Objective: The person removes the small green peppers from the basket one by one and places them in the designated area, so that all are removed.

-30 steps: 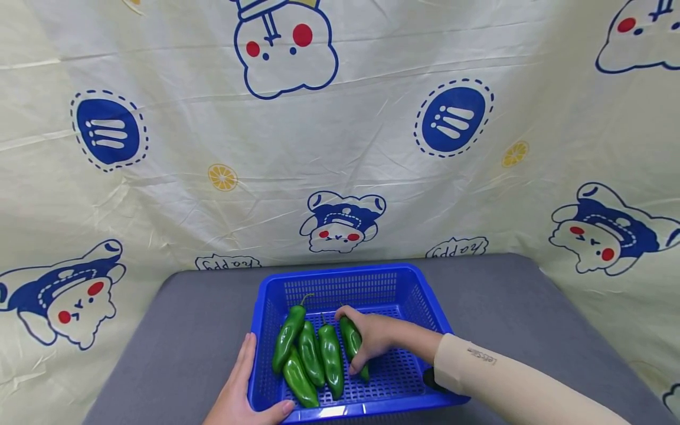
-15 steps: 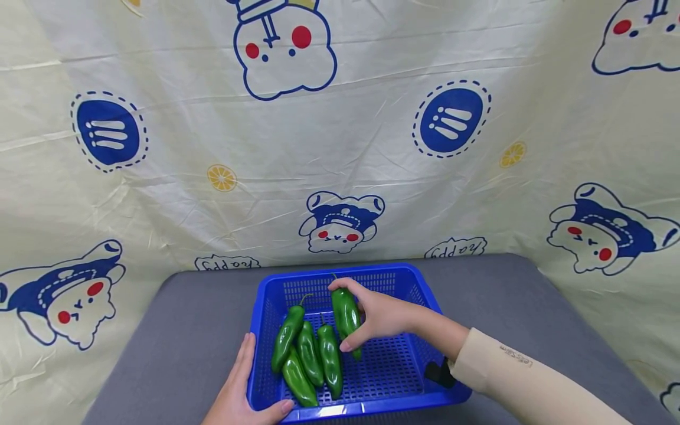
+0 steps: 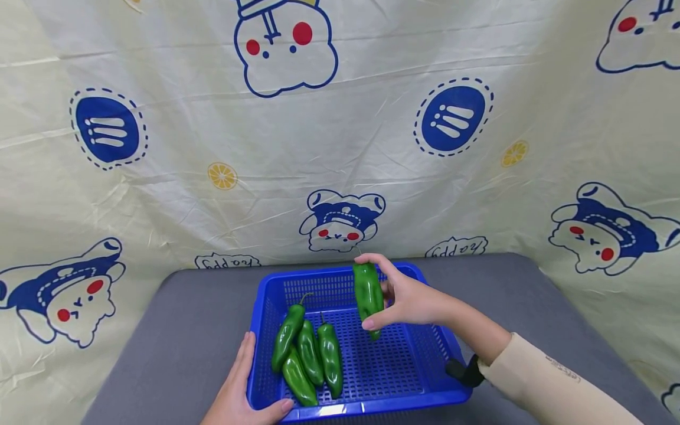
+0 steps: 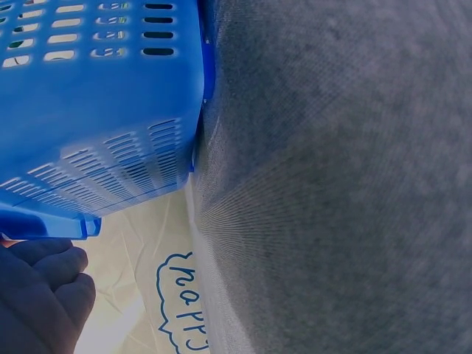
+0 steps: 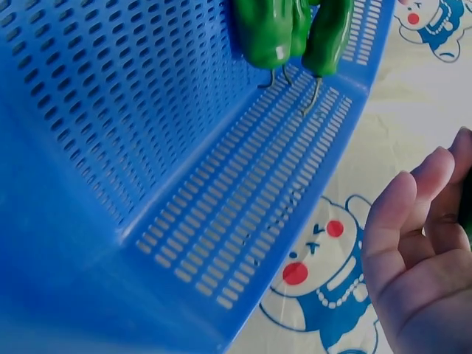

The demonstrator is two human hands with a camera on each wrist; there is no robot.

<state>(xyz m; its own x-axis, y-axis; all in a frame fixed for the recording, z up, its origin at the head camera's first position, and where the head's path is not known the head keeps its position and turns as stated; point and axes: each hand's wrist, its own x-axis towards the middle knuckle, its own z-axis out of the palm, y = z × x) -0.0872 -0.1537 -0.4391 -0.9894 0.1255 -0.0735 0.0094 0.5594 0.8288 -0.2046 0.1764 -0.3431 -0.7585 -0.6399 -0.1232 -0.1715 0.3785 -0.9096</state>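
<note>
A blue plastic basket (image 3: 382, 407) with slotted walls stands on the table. Several glossy green peppers (image 3: 332, 360) lie side by side in its left half, stems pointing away. My right hand (image 3: 411, 295) grips another green pepper (image 3: 368, 292) between thumb and fingers, stem end up, above the right half of the basket. In the right wrist view only a dark sliver of that pepper (image 5: 466, 203) shows beyond the fingers. At the basket's front left corner rests my left hand (image 3: 239, 383), its fingers straight along the outer side and its thumb on the front rim.
The grey table top (image 3: 202, 330) extends on both sides of the basket. A pale printed cloth (image 3: 372, 147) hangs behind and at the sides. On the right wrist sits a black strap (image 3: 464, 372), close over the basket's right rim.
My right hand has lifted the pepper from the basket floor and carried it up, away from me and slightly right. My left hand and the other peppers have stayed in place.
</note>
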